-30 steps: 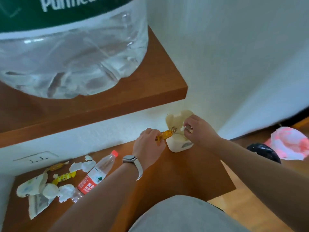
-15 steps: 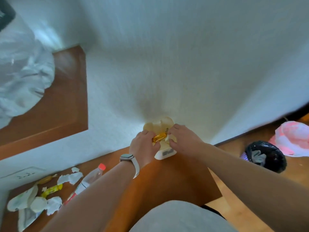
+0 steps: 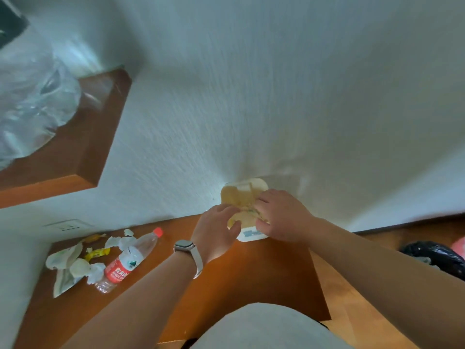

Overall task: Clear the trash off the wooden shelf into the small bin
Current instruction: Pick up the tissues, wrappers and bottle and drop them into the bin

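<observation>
A small cream bin (image 3: 247, 234) with its lid (image 3: 242, 191) tipped back stands on the wooden shelf (image 3: 261, 275) against the white wall. My left hand (image 3: 216, 231) grips the bin's left rim, thumb on its front. On the right side my right hand (image 3: 283, 217) clasps the bin with its fingers over the opening. The yellow wrapper is hidden by the hands. At the shelf's left end lie a plastic bottle (image 3: 127, 261) with a red label, crumpled tissues (image 3: 84, 269), a yellow wrapper (image 3: 98, 252) and a paper wrapper (image 3: 63, 258).
An upper wooden shelf (image 3: 75, 157) at the left carries a large clear water jug (image 3: 30, 104). A wall socket (image 3: 68, 224) sits above the trash. On the floor at the right stand a black-bagged bin (image 3: 432, 255) and a pink bag (image 3: 459, 244).
The yellow wrapper that my left hand held at the bin's mouth is out of sight. Both hands have closed in on the bin. The view has swung right and up.
</observation>
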A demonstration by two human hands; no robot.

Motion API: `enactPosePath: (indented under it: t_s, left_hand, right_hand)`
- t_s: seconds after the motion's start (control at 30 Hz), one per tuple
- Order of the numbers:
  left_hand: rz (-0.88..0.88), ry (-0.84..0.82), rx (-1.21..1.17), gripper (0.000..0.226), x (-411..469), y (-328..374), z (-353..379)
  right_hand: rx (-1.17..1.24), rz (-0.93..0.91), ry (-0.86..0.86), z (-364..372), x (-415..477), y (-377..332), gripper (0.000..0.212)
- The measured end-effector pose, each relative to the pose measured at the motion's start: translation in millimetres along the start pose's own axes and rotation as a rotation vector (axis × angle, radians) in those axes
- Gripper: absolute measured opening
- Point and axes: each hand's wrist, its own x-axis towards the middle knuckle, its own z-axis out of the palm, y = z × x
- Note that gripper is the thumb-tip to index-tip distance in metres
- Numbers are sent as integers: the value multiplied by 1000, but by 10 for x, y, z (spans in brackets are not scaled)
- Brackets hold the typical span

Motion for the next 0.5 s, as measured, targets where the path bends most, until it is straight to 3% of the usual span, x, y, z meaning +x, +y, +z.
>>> enactPosePath:
  t_s: [0.23,0.5]
  left_hand:
    - [-51,3,281,52,-415,-299,-242]
    - [-180,55,299,58,-894,-628,-331]
  right_hand:
    - [-13,-147,-38,46,211,-244,46]
    - [-16,-198,-4,121,380,-647,52]
